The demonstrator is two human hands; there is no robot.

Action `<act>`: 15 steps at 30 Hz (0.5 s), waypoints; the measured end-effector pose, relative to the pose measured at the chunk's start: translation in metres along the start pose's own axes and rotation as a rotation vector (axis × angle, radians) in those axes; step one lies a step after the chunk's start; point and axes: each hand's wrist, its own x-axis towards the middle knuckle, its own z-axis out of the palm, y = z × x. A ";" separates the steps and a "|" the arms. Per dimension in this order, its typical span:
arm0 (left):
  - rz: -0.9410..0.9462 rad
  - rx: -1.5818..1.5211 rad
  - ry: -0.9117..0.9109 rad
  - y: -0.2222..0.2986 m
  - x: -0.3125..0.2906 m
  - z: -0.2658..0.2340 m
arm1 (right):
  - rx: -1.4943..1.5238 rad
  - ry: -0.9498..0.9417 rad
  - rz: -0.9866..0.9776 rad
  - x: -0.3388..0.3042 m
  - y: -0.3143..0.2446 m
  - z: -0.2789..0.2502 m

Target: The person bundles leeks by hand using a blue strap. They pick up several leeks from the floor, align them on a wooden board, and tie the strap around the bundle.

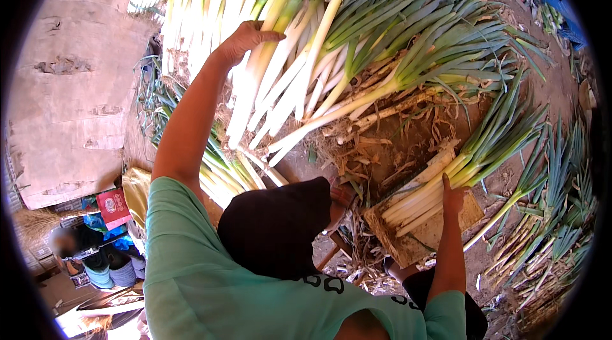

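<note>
My left hand (pixel 252 39) reaches far forward to a big pile of leeks with white shanks and green tops. Its thumb lies across a thick leek (pixel 245 101), with the fingers closed round it. To the right, a small bundle of leeks (pixel 414 206) lies in a shallow wooden box (pixel 473 212), green tops sticking out past the far end. My right hand (pixel 452 198) is closed over this bundle near where white turns green. Its fingertips are partly hidden. A dark cap (pixel 274 228) covers part of the middle.
Leeks with roots (pixel 363 101) heap up ahead, over dry peelings (pixel 382 161). More leeks (pixel 551 212) lie on the ground at the right. A large pale board (pixel 70 85) stands at the left, near a red packet (pixel 113 207) and a yellow cloth (pixel 136 190).
</note>
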 end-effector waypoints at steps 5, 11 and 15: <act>-0.001 -0.261 0.031 0.029 -0.030 0.018 | 0.161 -0.121 -0.014 -0.001 0.004 -0.013; 0.007 -0.329 0.076 0.074 -0.059 0.049 | 0.573 -0.036 -0.127 -0.009 0.016 -0.062; 0.129 -0.220 0.039 0.105 -0.072 0.065 | 1.176 -0.123 -0.272 -0.081 -0.047 -0.152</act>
